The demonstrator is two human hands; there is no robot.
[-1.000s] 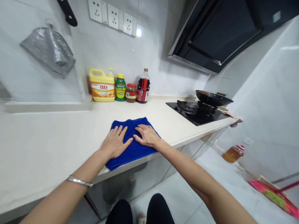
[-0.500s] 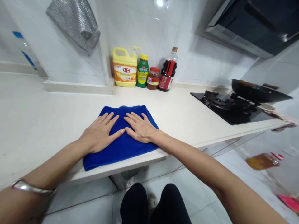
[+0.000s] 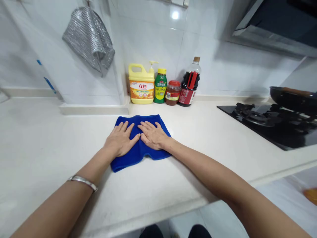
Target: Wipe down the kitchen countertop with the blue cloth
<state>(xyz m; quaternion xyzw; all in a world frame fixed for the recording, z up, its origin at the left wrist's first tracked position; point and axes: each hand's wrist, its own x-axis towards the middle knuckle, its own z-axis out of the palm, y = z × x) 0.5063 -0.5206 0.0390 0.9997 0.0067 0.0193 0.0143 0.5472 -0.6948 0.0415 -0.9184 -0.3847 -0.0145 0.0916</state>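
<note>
Under the person's left hand (image 3: 120,140) and right hand (image 3: 154,137), fingers extended, spread, laid on it: 1 soft blue cloth (image 3: 138,152), near edge rucked, on smooth white countertop (image 3: 198,129). Beyond fingertips: handled yellow jug (image 3: 141,86), squat red-lidded jar (image 3: 172,94).

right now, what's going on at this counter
A person's left hand and right hand are both pressed flat on a blue cloth lying on the pale countertop. Its near edge is rucked up between them. Beyond it, a yellow pump jug, green bottle, red-lidded jar and dark sauce bottle stand in a row by the wall.
</note>
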